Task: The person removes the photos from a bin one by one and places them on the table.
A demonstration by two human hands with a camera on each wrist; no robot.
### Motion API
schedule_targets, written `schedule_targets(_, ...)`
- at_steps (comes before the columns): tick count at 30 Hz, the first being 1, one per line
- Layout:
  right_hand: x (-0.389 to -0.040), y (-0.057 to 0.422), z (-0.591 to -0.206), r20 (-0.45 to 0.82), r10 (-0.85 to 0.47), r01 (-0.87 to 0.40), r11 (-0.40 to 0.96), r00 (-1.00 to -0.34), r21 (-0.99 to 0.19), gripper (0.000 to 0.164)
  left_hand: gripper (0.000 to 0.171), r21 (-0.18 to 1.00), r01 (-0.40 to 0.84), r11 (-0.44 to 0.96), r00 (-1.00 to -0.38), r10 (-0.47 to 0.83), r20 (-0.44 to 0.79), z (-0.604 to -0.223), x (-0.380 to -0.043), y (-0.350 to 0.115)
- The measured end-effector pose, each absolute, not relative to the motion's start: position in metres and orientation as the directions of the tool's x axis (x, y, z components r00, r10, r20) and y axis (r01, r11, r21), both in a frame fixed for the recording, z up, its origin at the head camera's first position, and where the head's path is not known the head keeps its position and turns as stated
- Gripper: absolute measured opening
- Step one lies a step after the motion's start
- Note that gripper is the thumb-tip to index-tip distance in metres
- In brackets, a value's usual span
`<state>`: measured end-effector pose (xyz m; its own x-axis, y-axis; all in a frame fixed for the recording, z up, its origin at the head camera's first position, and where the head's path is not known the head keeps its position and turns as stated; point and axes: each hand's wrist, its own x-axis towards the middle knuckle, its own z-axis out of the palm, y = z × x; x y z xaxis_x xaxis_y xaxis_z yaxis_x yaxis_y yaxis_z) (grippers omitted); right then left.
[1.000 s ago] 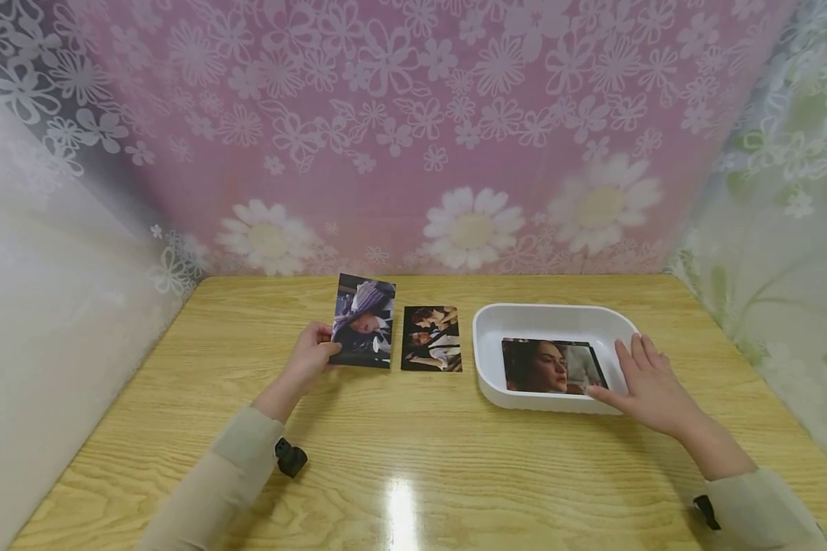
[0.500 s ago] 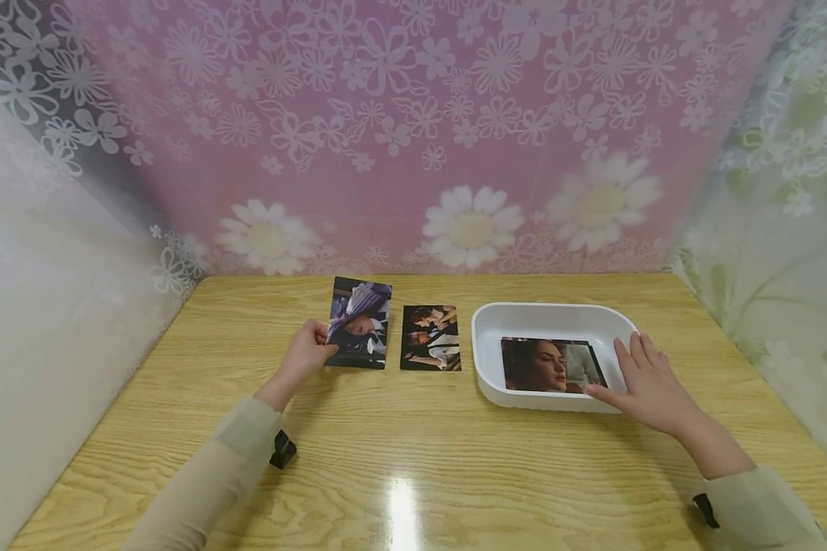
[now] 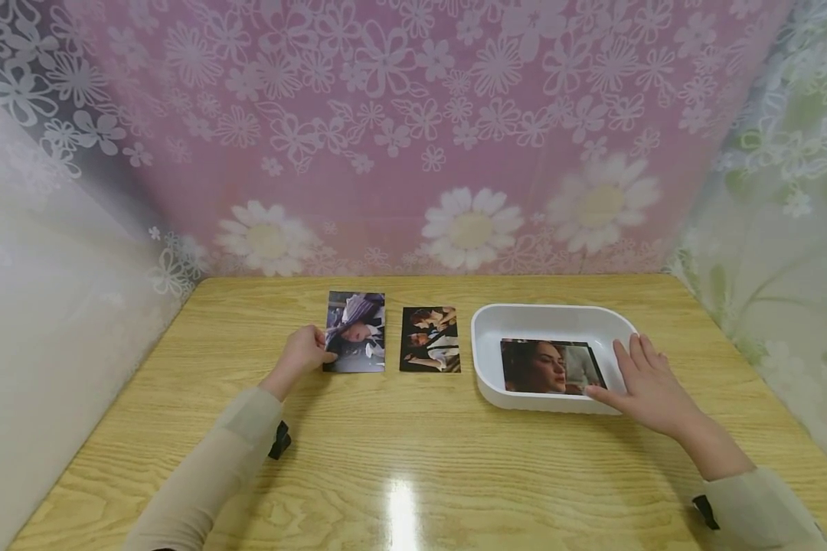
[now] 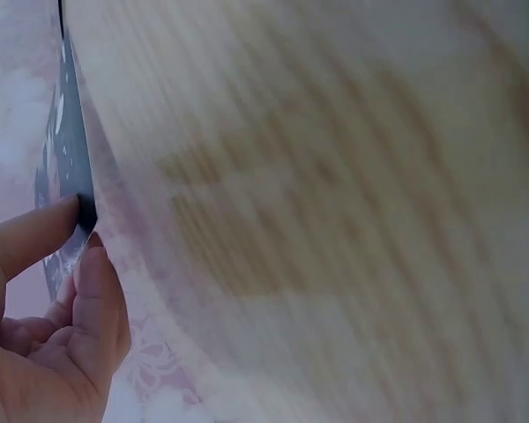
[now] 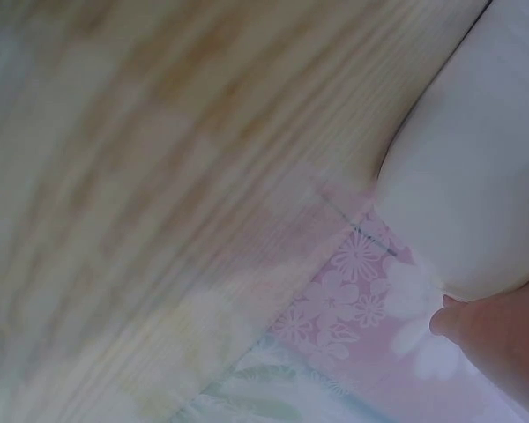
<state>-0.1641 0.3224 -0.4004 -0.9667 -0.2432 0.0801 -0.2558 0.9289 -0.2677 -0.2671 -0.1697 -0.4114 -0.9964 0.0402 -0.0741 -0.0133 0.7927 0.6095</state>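
Note:
My left hand [image 3: 298, 358] pinches the left edge of a photo card [image 3: 355, 330] that pictures a figure in a striped hat. In the left wrist view, thumb and fingers meet on the card's edge [image 4: 68, 132], which looks thin from that side. Just right of it lies a second photo card [image 3: 429, 340] with two figures. A white plastic tray [image 3: 480, 337] holds another card [image 3: 550, 367], apparently on top of at least one more. My right hand [image 3: 655, 394] rests over the tray's right rim, fingers extended; in the right wrist view, part of that hand [image 5: 502, 339] touches the tray wall [image 5: 476, 167].
The wood-grain table [image 3: 413, 444] spans the whole front, with a light reflection near its middle. A pink floral backdrop [image 3: 386, 176] rises behind it. Pale patterned sheets [image 3: 792, 252] flank both sides.
The photo card in my left hand has moved slightly left and come down from a tilt to lie lower, nearly flat at the table. My right hand and the tray stay put.

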Motion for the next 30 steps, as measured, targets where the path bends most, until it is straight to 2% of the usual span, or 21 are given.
schedule_targets(7,-0.1641,0.3225,-0.4013,0.086,-0.245,-0.259,0.927,-0.966,-0.27,0.093,0.027,0.571,-0.02,0.821,-0.986,0.079,-0.148,-0.4138,-0.2718,-0.171)
schedule_targets(30,-0.1643,0.3236,-0.4023,0.086,-0.244,-0.259,0.928,-0.966,-0.267,0.094,0.022,0.508,0.002,0.861,-0.979,0.104,-0.172,-0.4131,-0.2723,-0.1646)
